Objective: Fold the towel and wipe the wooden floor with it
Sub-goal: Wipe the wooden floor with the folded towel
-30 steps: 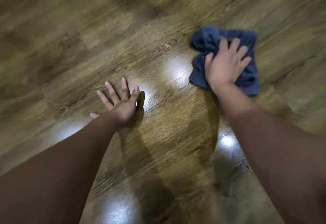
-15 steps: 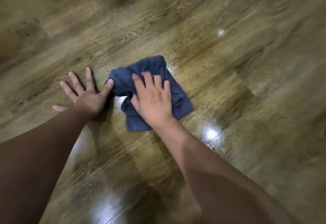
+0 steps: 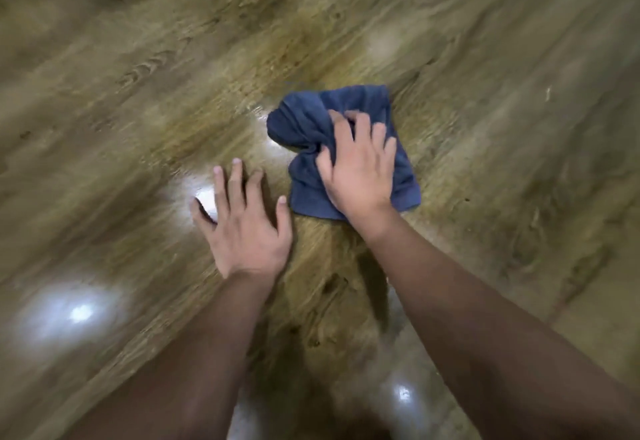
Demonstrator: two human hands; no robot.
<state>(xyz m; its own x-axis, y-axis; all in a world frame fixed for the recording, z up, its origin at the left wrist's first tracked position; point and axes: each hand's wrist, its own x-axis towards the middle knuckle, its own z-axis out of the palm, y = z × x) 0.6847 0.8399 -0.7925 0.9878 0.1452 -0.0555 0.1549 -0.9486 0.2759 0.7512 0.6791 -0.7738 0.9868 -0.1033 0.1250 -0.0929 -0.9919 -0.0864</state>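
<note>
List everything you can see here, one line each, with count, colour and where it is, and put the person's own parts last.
towel: one, dark blue, bunched on the floor right of centre, under the right hand.
wooden floor: one, brown planks with visible grain, glossy, fills the whole view.
light reflections: several, white, on the floor at lower left, near the left hand and at the bottom edge.
left hand: one, fingers spread, flat on the floor just left of the towel.
right hand: one, on top of the towel, fingers curled into the cloth.
</note>
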